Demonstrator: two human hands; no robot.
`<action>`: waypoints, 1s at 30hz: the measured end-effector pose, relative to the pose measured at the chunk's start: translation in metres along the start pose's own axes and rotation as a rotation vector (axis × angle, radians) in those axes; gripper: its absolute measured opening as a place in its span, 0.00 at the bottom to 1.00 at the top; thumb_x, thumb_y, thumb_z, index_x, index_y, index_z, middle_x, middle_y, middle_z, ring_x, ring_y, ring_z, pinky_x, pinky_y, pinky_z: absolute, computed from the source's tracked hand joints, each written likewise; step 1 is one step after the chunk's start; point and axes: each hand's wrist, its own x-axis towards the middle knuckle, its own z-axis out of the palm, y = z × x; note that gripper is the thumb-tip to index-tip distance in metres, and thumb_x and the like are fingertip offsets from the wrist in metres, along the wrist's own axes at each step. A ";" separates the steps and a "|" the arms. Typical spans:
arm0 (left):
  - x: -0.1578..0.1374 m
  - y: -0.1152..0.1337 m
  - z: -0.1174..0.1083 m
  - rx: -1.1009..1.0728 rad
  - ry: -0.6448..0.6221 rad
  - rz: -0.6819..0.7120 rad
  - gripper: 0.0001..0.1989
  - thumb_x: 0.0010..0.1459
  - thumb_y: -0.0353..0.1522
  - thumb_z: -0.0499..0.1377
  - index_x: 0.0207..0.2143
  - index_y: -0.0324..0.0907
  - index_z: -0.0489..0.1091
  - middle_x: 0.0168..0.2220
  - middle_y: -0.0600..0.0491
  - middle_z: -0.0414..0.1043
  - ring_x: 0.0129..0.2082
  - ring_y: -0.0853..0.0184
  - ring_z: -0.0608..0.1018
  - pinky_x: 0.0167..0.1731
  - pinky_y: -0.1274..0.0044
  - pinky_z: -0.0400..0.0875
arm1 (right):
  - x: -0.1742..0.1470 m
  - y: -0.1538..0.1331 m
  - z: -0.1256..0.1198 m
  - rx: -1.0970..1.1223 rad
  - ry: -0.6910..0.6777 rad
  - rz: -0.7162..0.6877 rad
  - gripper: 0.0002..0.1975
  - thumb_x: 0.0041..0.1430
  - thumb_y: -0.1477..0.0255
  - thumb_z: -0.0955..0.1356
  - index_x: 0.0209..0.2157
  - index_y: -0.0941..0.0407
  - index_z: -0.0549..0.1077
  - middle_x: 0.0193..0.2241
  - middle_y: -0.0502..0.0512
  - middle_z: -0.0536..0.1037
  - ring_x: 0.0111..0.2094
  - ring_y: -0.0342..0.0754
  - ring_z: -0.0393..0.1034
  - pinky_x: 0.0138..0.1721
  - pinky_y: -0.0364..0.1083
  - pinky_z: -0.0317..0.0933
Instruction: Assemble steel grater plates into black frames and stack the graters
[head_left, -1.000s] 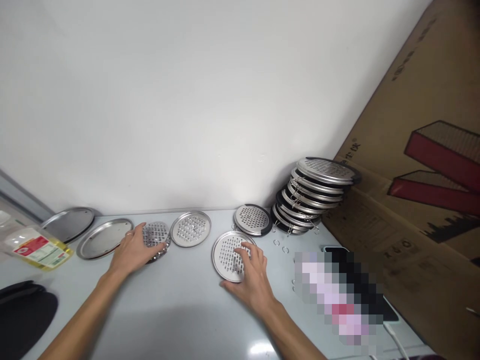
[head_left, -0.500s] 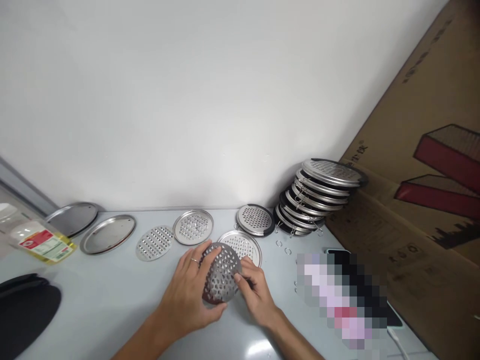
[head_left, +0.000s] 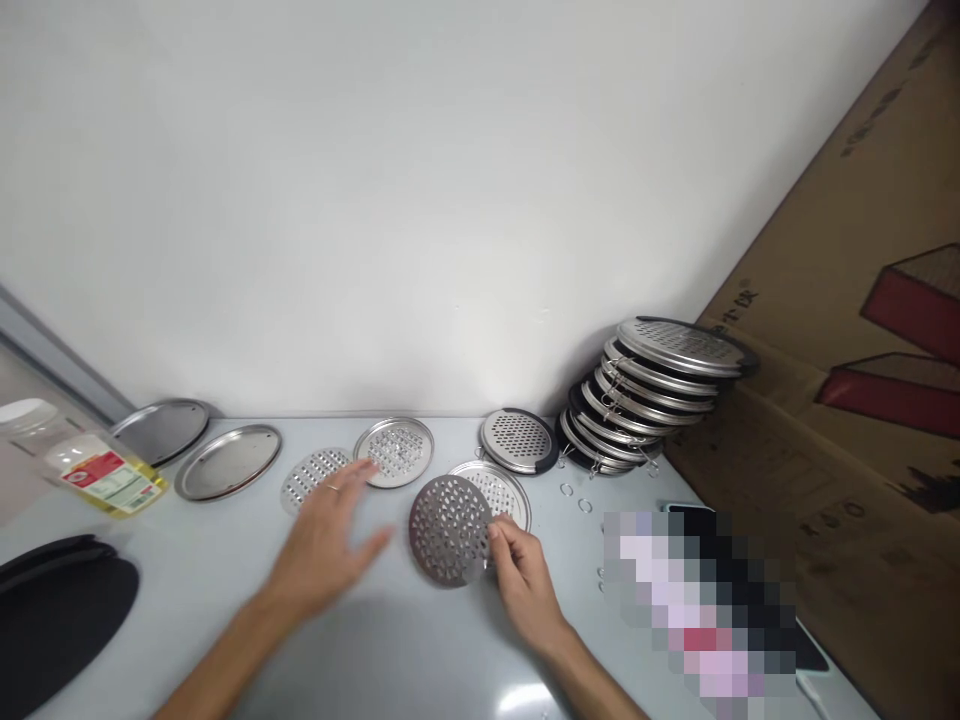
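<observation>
While right hand (head_left: pixel 525 578) pinches one perforated disc (head_left: pixel 448 530), left hand (head_left: pixel 319 555) spread; two plain plates (head_left: pixel 229 461), one bottle (head_left: pixel 101 468).

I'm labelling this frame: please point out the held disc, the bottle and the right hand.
Held disc (head_left: pixel 448 530), head view: middle of perforated face.
Bottle (head_left: pixel 103 476), head view: its label.
Right hand (head_left: pixel 525 578), head view: its back.

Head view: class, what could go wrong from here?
The disc might slip, since the right hand grips it only at its edge. The stack looks uneven, so a knock could topple it.
</observation>
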 end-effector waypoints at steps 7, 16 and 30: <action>-0.003 -0.134 -0.034 0.317 0.043 -0.415 0.25 0.61 0.45 0.49 0.49 0.37 0.71 0.47 0.37 0.75 0.48 0.41 0.74 0.43 0.51 0.71 | 0.002 -0.001 -0.001 0.017 0.071 0.027 0.20 0.70 0.62 0.58 0.24 0.53 0.55 0.24 0.47 0.58 0.27 0.45 0.53 0.29 0.45 0.51; -0.019 -0.158 -0.036 0.417 -0.065 -0.381 0.21 0.66 0.40 0.42 0.43 0.45 0.74 0.44 0.50 0.78 0.43 0.54 0.78 0.39 0.66 0.72 | 0.002 0.001 -0.002 0.012 0.072 0.013 0.19 0.70 0.63 0.58 0.24 0.53 0.55 0.24 0.47 0.58 0.27 0.45 0.53 0.30 0.45 0.49; -0.088 -0.057 -0.040 0.157 0.099 0.309 0.20 0.58 0.28 0.52 0.46 0.61 0.74 0.41 0.59 0.81 0.39 0.60 0.79 0.37 0.68 0.65 | 0.004 -0.002 -0.010 0.068 0.165 0.069 0.18 0.68 0.61 0.61 0.26 0.54 0.62 0.24 0.47 0.60 0.27 0.45 0.54 0.29 0.44 0.49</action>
